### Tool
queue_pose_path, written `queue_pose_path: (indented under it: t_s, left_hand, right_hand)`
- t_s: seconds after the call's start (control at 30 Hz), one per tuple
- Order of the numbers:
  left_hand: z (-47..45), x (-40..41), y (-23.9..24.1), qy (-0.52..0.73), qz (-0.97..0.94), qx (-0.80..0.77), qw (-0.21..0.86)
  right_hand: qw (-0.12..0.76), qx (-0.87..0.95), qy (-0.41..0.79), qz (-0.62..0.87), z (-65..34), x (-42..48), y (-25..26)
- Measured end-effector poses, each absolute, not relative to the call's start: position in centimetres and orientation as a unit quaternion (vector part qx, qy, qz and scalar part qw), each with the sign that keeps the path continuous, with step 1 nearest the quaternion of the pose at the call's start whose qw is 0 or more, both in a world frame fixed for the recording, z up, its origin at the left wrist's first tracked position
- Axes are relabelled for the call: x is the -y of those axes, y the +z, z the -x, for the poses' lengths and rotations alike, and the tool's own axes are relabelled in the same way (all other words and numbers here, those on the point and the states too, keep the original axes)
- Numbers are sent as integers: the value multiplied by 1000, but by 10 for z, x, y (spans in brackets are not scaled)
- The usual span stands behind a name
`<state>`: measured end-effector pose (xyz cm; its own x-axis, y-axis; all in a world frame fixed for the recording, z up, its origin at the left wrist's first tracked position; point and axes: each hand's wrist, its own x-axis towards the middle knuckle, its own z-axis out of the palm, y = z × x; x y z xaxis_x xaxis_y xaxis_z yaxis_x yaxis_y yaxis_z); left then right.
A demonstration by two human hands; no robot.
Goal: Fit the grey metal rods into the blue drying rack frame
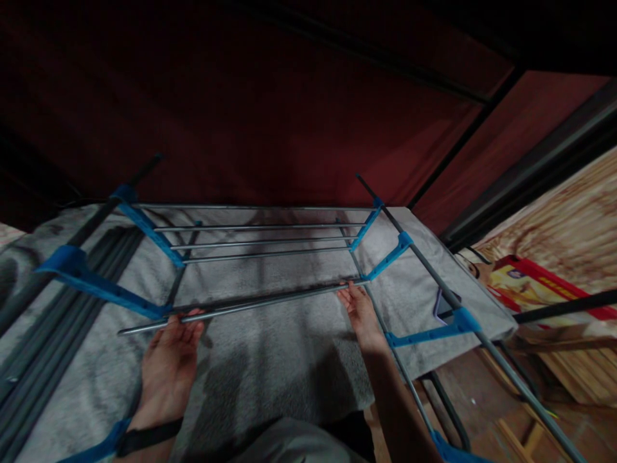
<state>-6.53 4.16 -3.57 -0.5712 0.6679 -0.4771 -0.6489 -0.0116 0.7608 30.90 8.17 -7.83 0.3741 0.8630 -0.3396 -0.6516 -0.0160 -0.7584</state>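
Note:
A thin grey metal rod [270, 300] lies across my two hands, in front of a partly built rack. My left hand [173, 350] grips the rod near its left end, which sticks out past a blue plastic bracket [110, 291]. With thumb and fingers, my right hand [357, 305] pinches the rod close to its right end, beside another blue bracket [385, 262]. Farther back, several crossbars [270, 243] run between the left and right side frames. Long grey poles [436, 276] carry the blue brackets on the right side.
The rack rests on a grey cloth-covered table [270, 360]. Several loose grey tubes [72, 328] lie at the left. A phone-like object [441, 307] is under the right frame. A red and yellow box [535, 289] stands at far right, and a dark red curtain [250, 116] hangs behind.

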Motion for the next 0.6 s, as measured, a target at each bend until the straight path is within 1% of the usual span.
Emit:
queue_pose_path:
  t_s: [0.6]
  left_hand:
    - [70,-37,-34,725,-7,-521,450]
  right_hand:
    - [690,116,535,473,-314,-99,-69]
